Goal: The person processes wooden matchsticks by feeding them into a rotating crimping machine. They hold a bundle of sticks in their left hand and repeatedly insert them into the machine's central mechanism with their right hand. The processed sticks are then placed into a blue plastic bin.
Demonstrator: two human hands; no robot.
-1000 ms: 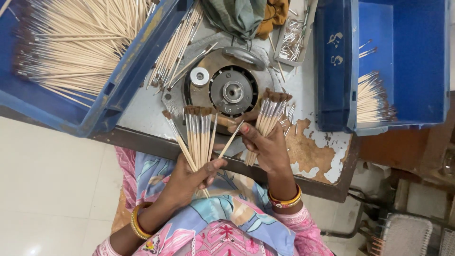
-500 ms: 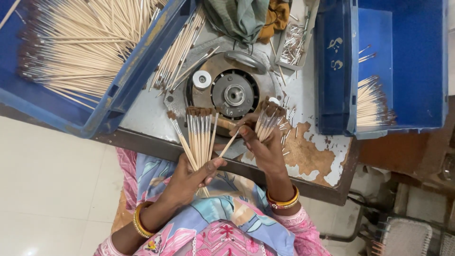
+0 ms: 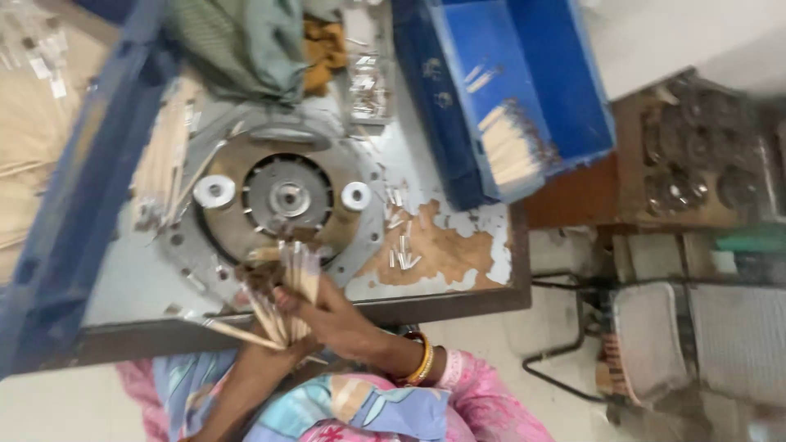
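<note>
One bundle of thin wooden sticks [image 3: 288, 296] – pale shafts, dark brown tips, too many to count – sits in a two-hand grip at the near edge of the worktop [image 3: 458, 245]. The right hand [image 3: 336, 315] is clenched around the bundle; the left hand [image 3: 260, 360] closes on it from below, partly hidden. Earlier there were two fanned bunches, one per hand – now merged into one. Just beyond the grip: one round metal machine disc [image 3: 286, 196] with two small white rollers [image 3: 214, 191], one each side of its hub. Right of the grip, chipped paint and scattered short metal ferrules [image 3: 403, 254]. Farther right, one blue plastic bin [image 3: 524, 90] with more sticks; view is blurred and has swung right.
</note>
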